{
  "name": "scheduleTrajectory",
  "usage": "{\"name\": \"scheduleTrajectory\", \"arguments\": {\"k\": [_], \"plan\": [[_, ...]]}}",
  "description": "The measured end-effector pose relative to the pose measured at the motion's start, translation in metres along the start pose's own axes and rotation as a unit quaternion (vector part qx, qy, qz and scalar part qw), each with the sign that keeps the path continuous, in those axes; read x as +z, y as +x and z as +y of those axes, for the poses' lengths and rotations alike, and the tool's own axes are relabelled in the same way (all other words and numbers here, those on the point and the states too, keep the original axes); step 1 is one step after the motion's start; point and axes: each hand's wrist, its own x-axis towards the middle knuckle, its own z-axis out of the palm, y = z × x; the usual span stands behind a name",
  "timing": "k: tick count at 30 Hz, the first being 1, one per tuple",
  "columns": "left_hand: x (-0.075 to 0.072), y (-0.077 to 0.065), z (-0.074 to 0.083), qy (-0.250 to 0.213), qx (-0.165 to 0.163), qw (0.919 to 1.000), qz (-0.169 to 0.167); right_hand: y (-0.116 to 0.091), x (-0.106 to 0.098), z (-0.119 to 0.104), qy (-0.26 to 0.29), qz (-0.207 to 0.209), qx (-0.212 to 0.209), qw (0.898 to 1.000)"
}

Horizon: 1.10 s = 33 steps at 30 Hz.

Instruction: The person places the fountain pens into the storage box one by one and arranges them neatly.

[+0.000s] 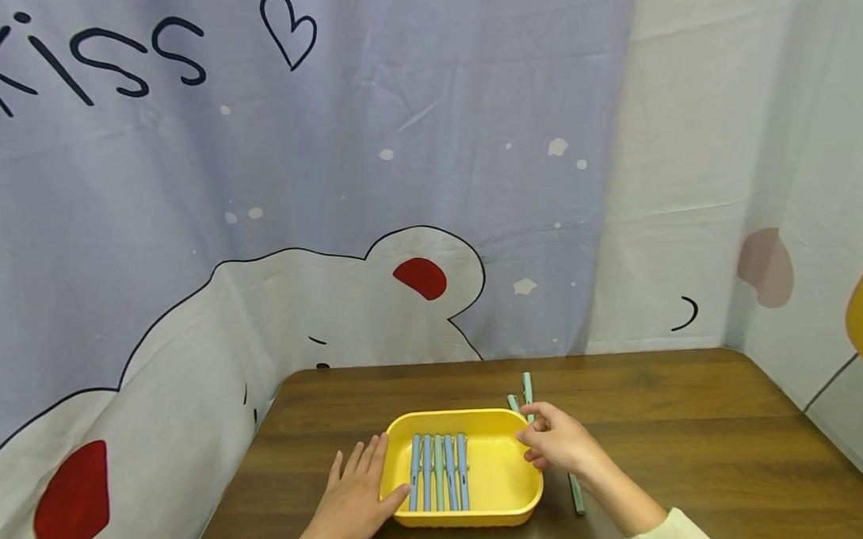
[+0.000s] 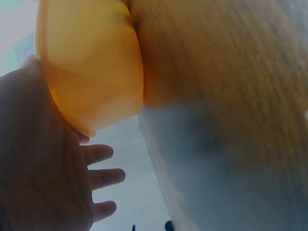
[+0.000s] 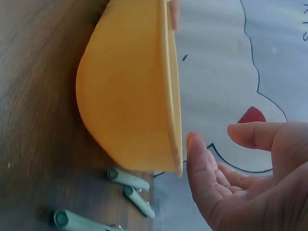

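A yellow plastic tray (image 1: 501,516) stands on the table. Inside its left half several blue pens (image 1: 427,472) and one green pen (image 1: 438,472) lie side by side. My left hand (image 1: 352,493) rests against the tray's left side, fingers straight and thumb over the rim; the left wrist view shows its palm along the yellow wall (image 2: 91,62). Over the right rim hovers my right hand (image 1: 561,444), fingers loosely bent, with a gap between thumb and forefinger and nothing held. Green pens (image 3: 127,179) lie on the table beside the tray, partly hidden by that hand in the head view.
The brown wooden table (image 1: 669,420) extends right of the tray. One green pen (image 1: 577,494) lies near my right forearm, and two green pens (image 1: 527,386) lie behind the tray's far right corner. A printed curtain (image 1: 420,182) hangs along the table's back and sides.
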Motion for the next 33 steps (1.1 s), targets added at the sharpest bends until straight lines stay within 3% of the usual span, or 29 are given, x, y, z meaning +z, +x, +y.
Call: {"name": "scheduleTrajectory", "arguments": {"k": [14,24,33], "plan": [[0.003,-0.002,0.001,-0.004,-0.001,1.0000,0.005,-0.004,-0.028,0.019,-0.074,0.051,-0.011,0.996],[0.002,-0.001,0.001,-0.008,0.003,0.9999,0.009,-0.003,-0.043,0.039,-0.146,0.065,0.000,0.987],[0.002,-0.002,0.000,0.002,0.004,0.9999,0.014,-0.002,-0.047,0.056,-0.167,0.061,0.007,0.984]]}}
